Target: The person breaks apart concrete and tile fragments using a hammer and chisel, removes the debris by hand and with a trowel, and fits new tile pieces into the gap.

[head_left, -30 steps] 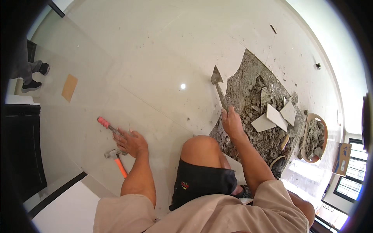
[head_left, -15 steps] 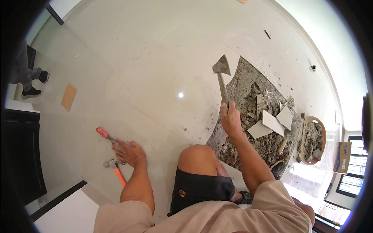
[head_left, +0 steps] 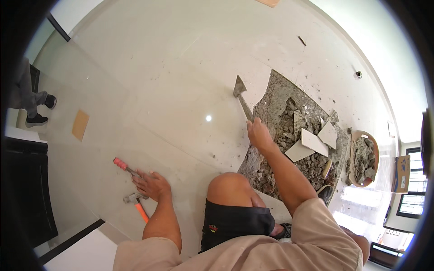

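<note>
My right hand (head_left: 260,134) is closed around the handle of a trowel (head_left: 239,88), its dusty metal blade pointing away from me over the pale tiled floor (head_left: 181,77). Below that hand lies a broken-out patch of floor (head_left: 275,92) with grey rubble and white tile pieces (head_left: 314,142). On the left, my left hand (head_left: 154,184) lies flat on the floor, fingers stretched out. A tool with a red grip and a metal shaft (head_left: 120,163) reaches under its fingertips; its other end is hidden. Beside the wrist rests a hammer (head_left: 141,210) with an orange handle.
To the right stands an orange-rimmed tub (head_left: 375,156) of rubble, with a cardboard box (head_left: 401,174) beyond it. A flat brown piece (head_left: 80,125) lies at the left, near another person's shoes (head_left: 37,119). My bent knee (head_left: 227,189) is between my arms.
The trowel has swung left, and its blade has turned more edge-on. My right hand has moved slightly left with it. The left hand stays flat on the floor; the view has shifted a little.
</note>
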Tool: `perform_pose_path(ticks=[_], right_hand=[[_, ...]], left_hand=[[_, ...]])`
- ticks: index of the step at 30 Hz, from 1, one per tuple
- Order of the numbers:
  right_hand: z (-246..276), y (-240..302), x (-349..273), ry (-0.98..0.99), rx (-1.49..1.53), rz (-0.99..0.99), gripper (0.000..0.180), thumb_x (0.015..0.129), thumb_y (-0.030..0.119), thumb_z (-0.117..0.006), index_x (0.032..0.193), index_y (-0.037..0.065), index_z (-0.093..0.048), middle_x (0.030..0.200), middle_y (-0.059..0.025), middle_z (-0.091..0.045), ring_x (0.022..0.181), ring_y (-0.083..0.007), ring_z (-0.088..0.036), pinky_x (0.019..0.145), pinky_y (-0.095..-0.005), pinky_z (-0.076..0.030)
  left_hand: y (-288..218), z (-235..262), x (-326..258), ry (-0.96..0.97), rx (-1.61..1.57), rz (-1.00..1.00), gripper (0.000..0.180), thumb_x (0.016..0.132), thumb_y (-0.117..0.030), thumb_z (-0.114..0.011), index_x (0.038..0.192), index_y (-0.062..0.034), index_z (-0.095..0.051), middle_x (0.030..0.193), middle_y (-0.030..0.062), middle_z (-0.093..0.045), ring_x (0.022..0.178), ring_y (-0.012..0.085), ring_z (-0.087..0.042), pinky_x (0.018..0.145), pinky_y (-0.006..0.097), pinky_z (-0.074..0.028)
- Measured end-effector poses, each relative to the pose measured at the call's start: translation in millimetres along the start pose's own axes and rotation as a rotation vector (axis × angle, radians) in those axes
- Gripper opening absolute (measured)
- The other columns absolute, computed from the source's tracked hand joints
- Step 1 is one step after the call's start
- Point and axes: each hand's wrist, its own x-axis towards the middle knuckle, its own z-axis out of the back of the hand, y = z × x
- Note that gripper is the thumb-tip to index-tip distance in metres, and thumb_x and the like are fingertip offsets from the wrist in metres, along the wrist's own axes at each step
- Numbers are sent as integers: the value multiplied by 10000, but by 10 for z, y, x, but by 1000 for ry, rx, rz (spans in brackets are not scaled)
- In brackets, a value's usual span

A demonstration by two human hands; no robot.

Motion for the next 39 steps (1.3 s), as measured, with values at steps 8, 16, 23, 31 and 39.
perform_pose_path(ticks=[8,16,23,31,39], right_hand=[[-15,435,110,-30,45,11,445,1077,353,-503,1148,-86,-532,992,-408,-667,1008,-584,-645,894,-622,-517],[-30,737,273,-56,114,8,484,1082,385,-486,1143,-90,-552,1063,-411,-663,1034,-580,-648,929,-614,-521],[-78,738,393,5,36,21,469,1086,394,-478,1105,-72,-527,1010,-397,-676,1010,-571,-663,890,-612,-541],[-151,373,506,-16,-76,73,493,1079,432,-484,1099,-58,-531,1011,-396,-677,965,-585,-660,855,-609,-552],[-128,-11,285,-58,-108,42,469,1074,412,-495,1137,-50,-544,1006,-374,-690,970,-571,-665,832,-605,-546]], left_hand=[[78,-20,32,-54,42,-2,648,1062,-375,-409,1640,-107,-288,1700,214,-236,1583,326,-212,1263,501,-192],[122,6,56,-98,9,-1,640,1060,-377,-408,1632,-107,-311,1705,194,-239,1592,307,-193,1267,501,-185],[111,39,37,-30,2,20,666,1052,-363,-420,1652,-122,-260,1717,198,-200,1600,313,-163,1278,499,-158],[72,-49,-22,-83,7,5,664,1037,-340,-449,1646,-134,-284,1702,207,-235,1586,319,-206,1260,502,-190],[87,-67,19,-34,16,0,709,1049,-389,-413,1666,-97,-222,1718,222,-180,1598,338,-160,1275,510,-150]])
